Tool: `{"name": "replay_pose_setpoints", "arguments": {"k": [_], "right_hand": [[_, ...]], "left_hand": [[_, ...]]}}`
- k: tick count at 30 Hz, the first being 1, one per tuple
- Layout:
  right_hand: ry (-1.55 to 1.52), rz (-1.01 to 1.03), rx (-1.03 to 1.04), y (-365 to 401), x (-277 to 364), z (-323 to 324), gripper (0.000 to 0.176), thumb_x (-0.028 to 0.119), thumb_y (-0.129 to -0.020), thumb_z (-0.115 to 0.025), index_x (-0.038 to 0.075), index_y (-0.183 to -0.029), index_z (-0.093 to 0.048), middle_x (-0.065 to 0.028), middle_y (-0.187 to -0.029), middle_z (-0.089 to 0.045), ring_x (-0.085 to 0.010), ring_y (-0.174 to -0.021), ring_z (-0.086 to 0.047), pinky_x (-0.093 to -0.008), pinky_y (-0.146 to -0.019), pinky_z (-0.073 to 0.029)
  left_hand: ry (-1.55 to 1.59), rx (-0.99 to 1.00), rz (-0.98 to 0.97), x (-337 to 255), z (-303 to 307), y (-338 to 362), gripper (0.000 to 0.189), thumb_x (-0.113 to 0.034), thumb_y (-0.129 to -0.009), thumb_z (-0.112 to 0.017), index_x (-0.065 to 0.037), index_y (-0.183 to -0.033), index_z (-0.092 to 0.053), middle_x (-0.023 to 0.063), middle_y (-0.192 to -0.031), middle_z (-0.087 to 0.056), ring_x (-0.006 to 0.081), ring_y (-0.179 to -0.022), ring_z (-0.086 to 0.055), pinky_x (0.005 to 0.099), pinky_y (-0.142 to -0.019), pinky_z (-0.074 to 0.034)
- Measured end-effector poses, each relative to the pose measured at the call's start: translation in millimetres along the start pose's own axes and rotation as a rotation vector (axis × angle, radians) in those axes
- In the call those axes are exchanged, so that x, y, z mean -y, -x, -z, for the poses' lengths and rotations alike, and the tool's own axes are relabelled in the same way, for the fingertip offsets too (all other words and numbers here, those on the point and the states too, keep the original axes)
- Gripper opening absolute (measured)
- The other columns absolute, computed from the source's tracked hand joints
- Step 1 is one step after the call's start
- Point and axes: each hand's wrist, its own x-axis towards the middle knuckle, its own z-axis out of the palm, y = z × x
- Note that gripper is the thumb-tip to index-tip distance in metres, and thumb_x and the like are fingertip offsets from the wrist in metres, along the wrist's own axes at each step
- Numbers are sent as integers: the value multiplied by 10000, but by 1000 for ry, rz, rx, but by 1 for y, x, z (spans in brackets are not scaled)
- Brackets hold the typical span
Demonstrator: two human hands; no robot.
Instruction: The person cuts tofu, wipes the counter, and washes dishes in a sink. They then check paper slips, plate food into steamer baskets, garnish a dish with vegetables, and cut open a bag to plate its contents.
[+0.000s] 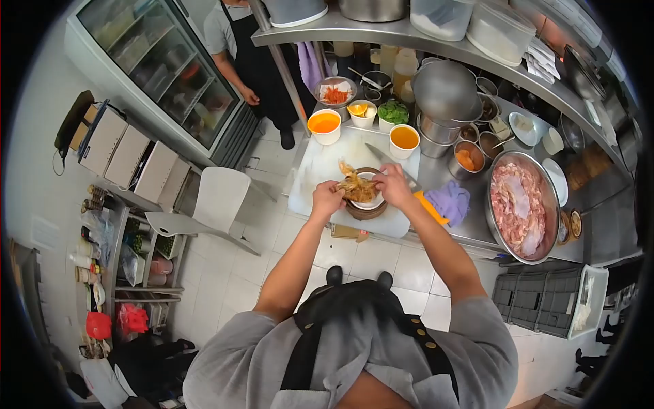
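Observation:
My left hand (328, 199) and my right hand (394, 185) pinch opposite sides of a crinkled golden-brown piece of cooked food (355, 187). They hold it over a white-lined bowl (368, 205) with a brown, ridged outside, near the front edge of a white cutting board (310, 178). Part of the bowl's inside is hidden by the food and my fingers. A knife blade (377, 153) lies on the board just beyond my right hand. To the right, an orange strip (433, 208) rests against a crumpled purple cloth (450, 202).
Cups of orange liquid (405, 138) and of leafy greens (393, 112) line the board's back. A large bowl of raw meat (523, 204) stands right, beyond a small pot (467, 160). Overhead runs a metal shelf (381, 33). A person (262, 68) stands back left near a white chair (219, 198).

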Motion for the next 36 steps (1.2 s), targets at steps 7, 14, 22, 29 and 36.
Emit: {"name": "replay_pose_setpoints", "arguments": {"k": [7,14,22,29,36], "right_hand": [[-25,203,-251,35,-3,16,224,-10,-701,-590,83,-890,-664,-113,-1066,-542,-298,-917,-551,-397,-793,-467],[-578,-354,-86,20,-11,7,208,-31,-689,-629,52,-873,-678,-129,-829,-607,-279,-704,-584,-356,-634,-486],[-142,-132,0,12,0,6,48,45,-706,-623,33,-734,-661,-157,-745,-613,-333,-723,-596,-385,-651,-485],[-314,-303,14,-9,1,42,58,34,-726,-613,31,-767,-654,-137,-753,-637,-298,-662,-605,-353,-648,-493],[-765,-425,148,-30,23,30,143,-20,-747,-645,14,-886,-633,-56,-841,-650,-95,-663,-564,-249,-603,-476]], "left_hand": [[-175,51,-943,42,15,-28,345,87,-753,-577,-54,-1064,-632,95,-980,-637,134,-750,-618,242,-631,-516],[-251,-56,-726,26,-12,-9,238,97,-695,-619,-12,-895,-686,120,-768,-597,239,-694,-596,304,-618,-497],[-469,-44,-797,10,-4,-26,97,47,-664,-629,-25,-709,-675,130,-676,-614,272,-660,-614,333,-610,-499],[-383,99,-614,-47,13,-17,98,69,-682,-629,-18,-711,-665,99,-704,-641,157,-616,-605,281,-582,-487],[-213,261,-510,-40,-7,-38,102,78,-709,-609,-6,-755,-641,36,-691,-628,101,-647,-586,243,-622,-491]]}}
